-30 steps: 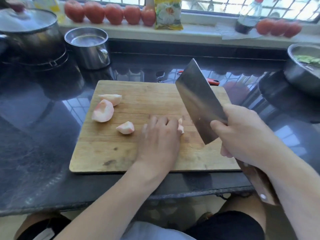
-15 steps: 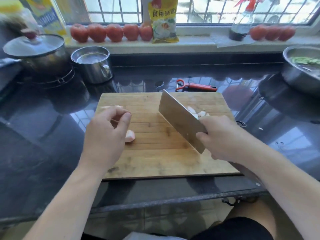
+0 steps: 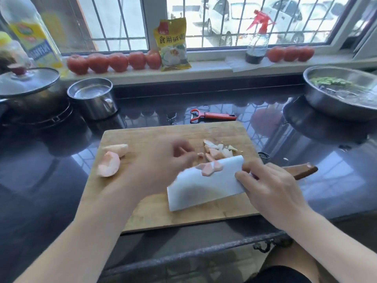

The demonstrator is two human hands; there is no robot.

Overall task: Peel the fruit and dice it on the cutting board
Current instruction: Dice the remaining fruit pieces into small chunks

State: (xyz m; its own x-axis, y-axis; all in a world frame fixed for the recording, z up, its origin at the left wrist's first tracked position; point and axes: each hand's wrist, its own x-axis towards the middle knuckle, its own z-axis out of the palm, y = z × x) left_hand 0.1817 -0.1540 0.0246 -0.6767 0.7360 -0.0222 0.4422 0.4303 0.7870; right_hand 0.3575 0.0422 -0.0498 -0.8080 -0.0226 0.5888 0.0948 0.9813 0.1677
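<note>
One cutting board [image 3: 155,213] lies on the dark bench [image 3: 51,190], its near edge close to the bench's front lip. Two large peeled fruit pieces [image 3: 108,166] sit near the board's left edge, touching each other; a small heap of diced bits [image 3: 219,149] lies at the far right. One cleaver [image 3: 204,188] lies nearly flat over the board, carrying a few pink pieces [image 3: 209,168]. The right hand [image 3: 271,190] holds the cleaver, fingers curled over the blade's heel. The left hand [image 3: 161,168] is blurred; whether its fingers hold anything cannot be told. One red peeler [image 3: 212,115] lies just beyond the board's far edge. Eight tomatoes [image 3: 118,61] line the windowsill, five left, three right.
</note>
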